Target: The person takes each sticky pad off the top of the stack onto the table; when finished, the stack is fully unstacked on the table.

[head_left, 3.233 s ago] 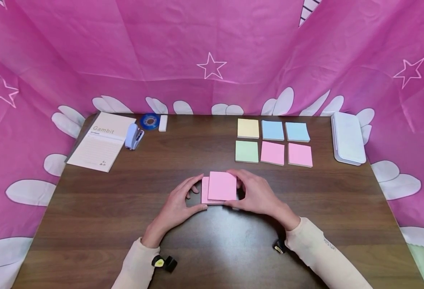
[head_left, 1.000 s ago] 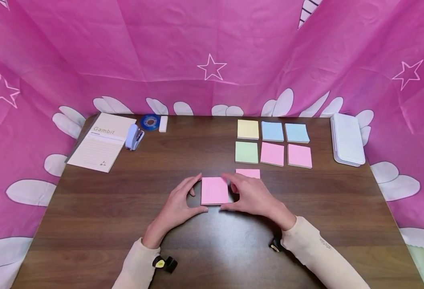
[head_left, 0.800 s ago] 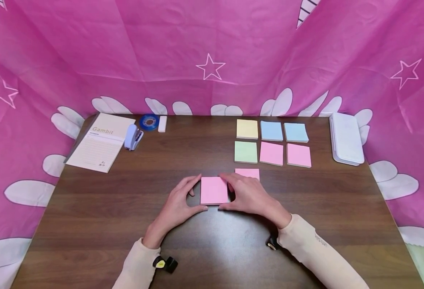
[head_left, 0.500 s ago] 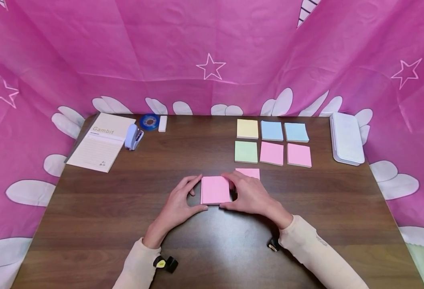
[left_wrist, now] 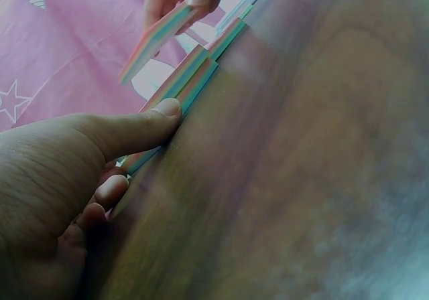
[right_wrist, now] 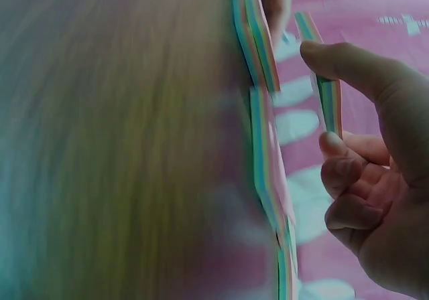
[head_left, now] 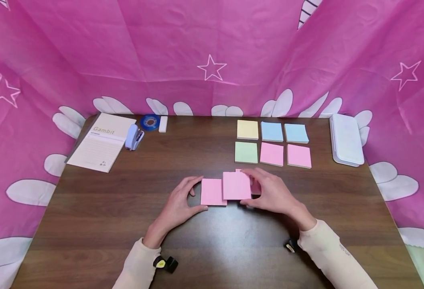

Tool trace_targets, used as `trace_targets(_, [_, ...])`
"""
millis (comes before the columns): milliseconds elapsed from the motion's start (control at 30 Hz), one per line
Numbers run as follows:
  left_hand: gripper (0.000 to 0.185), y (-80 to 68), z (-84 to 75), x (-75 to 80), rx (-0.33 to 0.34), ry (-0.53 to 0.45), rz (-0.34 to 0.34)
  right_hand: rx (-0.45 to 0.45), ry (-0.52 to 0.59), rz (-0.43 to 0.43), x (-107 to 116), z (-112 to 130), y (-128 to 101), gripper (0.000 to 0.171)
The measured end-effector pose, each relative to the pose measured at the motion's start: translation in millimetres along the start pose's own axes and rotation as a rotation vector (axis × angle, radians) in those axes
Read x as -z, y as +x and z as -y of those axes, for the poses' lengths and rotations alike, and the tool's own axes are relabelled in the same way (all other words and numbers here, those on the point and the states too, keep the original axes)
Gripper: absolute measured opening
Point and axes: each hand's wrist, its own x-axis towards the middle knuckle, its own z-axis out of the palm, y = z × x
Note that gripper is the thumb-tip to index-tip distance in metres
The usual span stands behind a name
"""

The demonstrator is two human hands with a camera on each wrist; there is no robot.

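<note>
A stack of pink-topped sticky note pads [head_left: 212, 192] lies at the table's middle. My left hand [head_left: 181, 200] holds it by its left side, thumb on the near edge and fingertips at the far edge. In the left wrist view the stack's striped edges [left_wrist: 190, 72] show two layers. My right hand [head_left: 271, 190] pinches another sticky note pad [head_left: 236, 186] by its near and far edges, raised beside the stack and overlapping its right part from above. The right wrist view shows this pad [right_wrist: 330, 109] off the table. A pink pad [head_left: 256, 187] on the table is partly hidden behind it.
Yellow [head_left: 247, 129], blue [head_left: 271, 131], green [head_left: 246, 152] and pink [head_left: 299, 155] pads form two rows at the back right, left of a white case [head_left: 347, 139]. A notebook [head_left: 101, 140], stapler [head_left: 134, 137], blue tape roll [head_left: 150, 122] and white eraser [head_left: 163, 124] lie back left.
My right hand has lifted a pad off the stack and carried it right. Since the oldest frame, a pink pad has appeared on the table below the green one. My left hand stays put.
</note>
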Motion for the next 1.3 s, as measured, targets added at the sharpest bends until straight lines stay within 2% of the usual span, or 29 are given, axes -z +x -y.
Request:
trace_targets(400, [0.093,-1.2,1.5,0.4,-0.013,-0.003,-0.004,-0.097,0.013,-0.051,37.5,-54.2,-42.7,0.084])
trace_targets(667, [0.094,-1.1,0.8,0.8,-0.009,0.0,0.004,-0.118,-0.005,-0.061,50.6,-79.4,-55.8,0.082])
trace_targets(1000, [0.094,-1.7,1.7,0.6,-0.014,0.006,-0.002,-0.167,-0.045,0.055,47.5,-88.9,-54.4,0.085])
trace_targets(1300, [0.094,-1.4,1.5,0.0,-0.019,0.013,-0.01,-0.134,-0.052,0.05,48.3,-87.2,-52.2,0.094])
